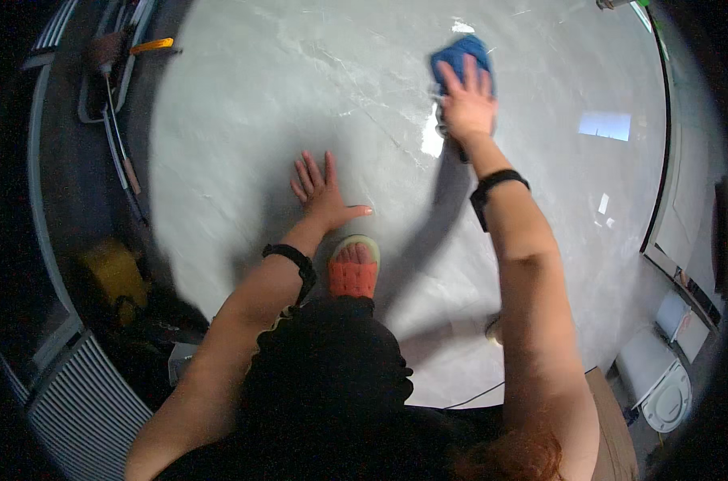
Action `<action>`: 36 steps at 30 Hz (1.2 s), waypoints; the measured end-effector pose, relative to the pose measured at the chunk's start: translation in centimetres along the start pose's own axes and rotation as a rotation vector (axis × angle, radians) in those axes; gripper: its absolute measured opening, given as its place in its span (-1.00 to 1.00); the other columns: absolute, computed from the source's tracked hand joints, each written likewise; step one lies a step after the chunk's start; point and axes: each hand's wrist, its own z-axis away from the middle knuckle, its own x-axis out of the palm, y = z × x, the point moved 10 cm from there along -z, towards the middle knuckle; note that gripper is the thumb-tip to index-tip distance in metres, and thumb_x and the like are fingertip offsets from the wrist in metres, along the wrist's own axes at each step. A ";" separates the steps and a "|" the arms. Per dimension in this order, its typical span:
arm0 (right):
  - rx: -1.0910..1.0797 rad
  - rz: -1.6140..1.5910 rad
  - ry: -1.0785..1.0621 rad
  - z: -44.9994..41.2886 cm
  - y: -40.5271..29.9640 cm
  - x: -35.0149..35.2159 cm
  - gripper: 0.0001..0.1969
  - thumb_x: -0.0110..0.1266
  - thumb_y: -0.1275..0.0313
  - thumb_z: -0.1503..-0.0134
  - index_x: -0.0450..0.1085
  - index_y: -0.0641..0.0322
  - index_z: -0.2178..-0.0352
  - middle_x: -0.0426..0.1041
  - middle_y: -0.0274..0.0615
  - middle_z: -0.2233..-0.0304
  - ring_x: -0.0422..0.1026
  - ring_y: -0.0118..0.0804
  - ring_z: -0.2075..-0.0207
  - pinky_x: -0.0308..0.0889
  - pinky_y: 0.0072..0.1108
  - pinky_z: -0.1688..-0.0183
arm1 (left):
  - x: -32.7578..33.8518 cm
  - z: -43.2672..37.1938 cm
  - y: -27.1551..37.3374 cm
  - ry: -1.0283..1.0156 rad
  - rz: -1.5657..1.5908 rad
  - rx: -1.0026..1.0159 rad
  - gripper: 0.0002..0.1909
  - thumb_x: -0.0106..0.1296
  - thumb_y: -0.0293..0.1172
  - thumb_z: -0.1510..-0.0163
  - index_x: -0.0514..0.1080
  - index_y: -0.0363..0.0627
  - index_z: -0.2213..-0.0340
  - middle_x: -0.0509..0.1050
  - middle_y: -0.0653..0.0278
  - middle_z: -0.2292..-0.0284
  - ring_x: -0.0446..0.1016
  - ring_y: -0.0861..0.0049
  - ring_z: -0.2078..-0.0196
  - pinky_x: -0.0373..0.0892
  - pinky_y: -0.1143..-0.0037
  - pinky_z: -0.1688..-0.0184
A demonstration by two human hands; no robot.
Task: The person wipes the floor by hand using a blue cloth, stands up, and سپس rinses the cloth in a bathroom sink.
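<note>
My right hand point(469, 108) is stretched far forward, palm down on a bundled blue cloth point(460, 51), its fingers slightly apart. The cloth lies under the hand on a glossy grey-white marbled floor point(249, 114). Something dark, partly hidden, shows beside that wrist. My left hand point(321, 192) has its fingers spread and thumb out to the side, with nothing in it; whether it touches the floor I cannot tell. Just below it is my foot in an orange and cream slipper point(353, 270). Each of my wrists wears a black band point(501, 186).
Along the left are a metal frame point(84, 90), long-handled tools point(117, 132), an orange-yellow handle point(152, 45), a blurred yellow object point(114, 273) and a ribbed panel point(87, 415). A dark-edged panel point(664, 150) borders the right. At lower right are a white toilet point(664, 394), cardboard point(610, 421) and a thin cable point(475, 397).
</note>
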 end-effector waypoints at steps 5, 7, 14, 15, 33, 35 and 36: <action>0.346 0.012 0.015 6.3 14.4 -0.1 -0.31 0.01 0.36 0.01 -0.03 -0.49 -0.13 -0.27 -0.20 -0.26 -0.11 0.11 -0.20 0.04 -0.02 -0.07 | 0.0 0.0 -0.2 0.019 0.078 0.030 0.47 0.28 0.21 0.50 -0.56 0.04 -0.17 -0.64 -0.20 -0.16 -0.69 -0.13 -0.20 -0.50 -0.11 -0.11; 0.398 0.073 0.018 9.5 18.7 0.1 -0.35 0.01 0.41 0.04 0.07 -0.41 -0.10 -0.15 -0.06 -0.23 0.01 0.16 -0.14 0.10 -0.19 -0.09 | 0.0 -0.1 0.4 0.023 0.114 0.048 0.50 0.31 0.19 0.53 -0.54 0.01 -0.17 -0.62 -0.20 -0.16 -0.68 -0.16 -0.20 -0.47 -0.15 -0.10; 0.069 -0.279 0.299 11.0 8.1 -6.9 -0.40 0.01 0.62 0.16 0.23 0.05 -0.01 0.09 0.20 -0.09 0.14 0.15 -0.07 0.10 -0.23 -0.08 | 0.0 -0.1 -0.1 0.100 0.115 0.056 0.49 0.32 0.19 0.53 -0.52 0.03 -0.17 -0.60 -0.23 -0.16 -0.65 -0.18 -0.20 -0.47 -0.16 -0.09; -0.021 -0.346 0.270 10.5 4.1 -6.9 -0.36 0.01 0.64 0.22 0.24 0.02 0.00 0.11 0.19 -0.08 0.14 0.14 -0.08 0.10 -0.23 -0.07 | -0.3 -0.1 -0.1 0.102 0.110 0.061 0.48 0.31 0.20 0.53 -0.51 0.02 -0.18 -0.59 -0.24 -0.16 -0.66 -0.18 -0.20 -0.47 -0.17 -0.08; -0.008 -0.046 0.002 -9.4 -2.3 -0.7 -0.41 -0.17 0.43 -0.06 0.02 -0.51 -0.10 -0.17 -0.32 -0.25 -0.14 0.08 -0.22 0.02 0.05 -0.05 | 0.6 -0.2 -0.7 -0.006 -0.030 0.024 0.46 0.21 0.30 0.46 -0.58 0.00 -0.16 -0.70 -0.14 -0.14 -0.73 -0.12 -0.19 -0.49 -0.15 -0.08; 0.202 -0.046 0.081 -8.8 7.2 -0.5 -0.42 -0.17 0.43 -0.04 0.04 -0.47 -0.10 -0.13 -0.24 -0.23 -0.09 0.15 -0.19 0.04 -0.01 -0.07 | 0.8 -0.2 0.0 -0.033 0.026 0.037 0.46 0.23 0.28 0.47 -0.57 0.01 -0.16 -0.67 -0.16 -0.15 -0.71 -0.13 -0.19 -0.50 -0.14 -0.09; 0.300 -0.056 0.050 -7.4 9.7 -0.9 -0.40 -0.16 0.42 -0.03 0.04 -0.48 -0.10 -0.13 -0.21 -0.23 -0.06 0.21 -0.17 0.07 -0.04 -0.07 | 1.3 -0.1 -0.7 -0.033 0.039 0.024 0.46 0.23 0.28 0.47 -0.57 0.01 -0.16 -0.67 -0.16 -0.15 -0.71 -0.13 -0.19 -0.50 -0.14 -0.09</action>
